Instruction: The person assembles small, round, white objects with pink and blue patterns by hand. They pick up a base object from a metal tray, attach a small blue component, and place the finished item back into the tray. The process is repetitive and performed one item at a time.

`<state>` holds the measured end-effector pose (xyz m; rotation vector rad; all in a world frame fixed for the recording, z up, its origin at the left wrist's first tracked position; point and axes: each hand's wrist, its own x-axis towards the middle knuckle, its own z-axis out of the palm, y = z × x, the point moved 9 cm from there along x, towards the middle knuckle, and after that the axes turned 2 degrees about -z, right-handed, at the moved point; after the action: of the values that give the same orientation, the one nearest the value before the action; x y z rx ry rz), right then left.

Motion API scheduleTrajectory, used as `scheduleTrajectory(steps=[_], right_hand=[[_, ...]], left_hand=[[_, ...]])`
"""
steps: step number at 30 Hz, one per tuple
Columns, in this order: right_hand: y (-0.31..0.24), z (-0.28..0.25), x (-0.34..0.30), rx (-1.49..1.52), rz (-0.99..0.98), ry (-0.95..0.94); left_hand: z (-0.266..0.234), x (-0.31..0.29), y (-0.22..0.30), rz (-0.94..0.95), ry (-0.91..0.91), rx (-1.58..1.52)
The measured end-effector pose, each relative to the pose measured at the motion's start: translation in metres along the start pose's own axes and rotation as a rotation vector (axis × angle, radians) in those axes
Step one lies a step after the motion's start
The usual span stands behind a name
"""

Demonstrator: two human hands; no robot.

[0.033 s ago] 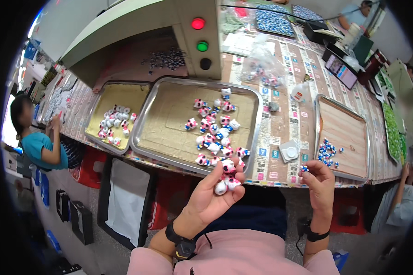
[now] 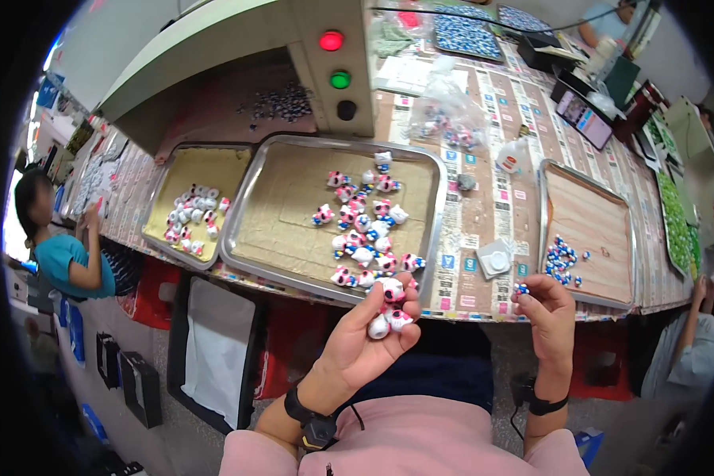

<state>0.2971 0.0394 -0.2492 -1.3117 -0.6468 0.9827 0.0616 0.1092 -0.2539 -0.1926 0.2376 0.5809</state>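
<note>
Several small white-and-pink cat-like figurine heads [image 2: 397,317] rest in my left hand [image 2: 355,343], gripped between its thumb and curled fingers above the near edge of the large metal tray [image 2: 278,274]. On that tray stand and lie several figurines [image 2: 362,255] with white-and-pink heads and blue parts. My right hand [image 2: 549,321] pinches a small blue-and-white piece [image 2: 522,290] between thumb and forefinger, just over the table's front edge. Beside it, the right-hand tray [image 2: 628,230] holds a loose pile of similar blue-and-white pieces [image 2: 559,258].
A smaller tray [image 2: 157,190] with white heads stands left of the large one. Behind rises a machine housing [image 2: 355,71] with red and green lights. A white square dish [image 2: 496,258], a glue-like bottle [image 2: 513,155] and a phone [image 2: 583,115] are on the table. Another person [image 2: 71,254] sits left.
The whole scene has shifted slightly left in the view. Both hands keep the same holds, with hardly any movement relative to the trays.
</note>
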Motion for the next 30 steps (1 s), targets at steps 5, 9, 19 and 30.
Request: scheduleTrajectory(steps=[5,9,19,30], right_hand=[[-0.007,-0.011,0.003,-0.050,-0.004,0.040],[-0.013,-0.011,0.010,-0.145,-0.068,0.018],[-0.029,0.012,0.030,-0.605,-0.256,-0.070],[-0.037,0.032,0.042,-0.791,-0.318,-0.116]], left_hand=[[-0.005,0.008,-0.017,0.008,0.061,0.124],[-0.017,0.006,-0.034,-0.055,0.162,0.199],[-0.024,-0.001,-0.055,-0.123,0.164,0.294],[-0.037,-0.001,-0.058,-0.165,0.148,0.281]])
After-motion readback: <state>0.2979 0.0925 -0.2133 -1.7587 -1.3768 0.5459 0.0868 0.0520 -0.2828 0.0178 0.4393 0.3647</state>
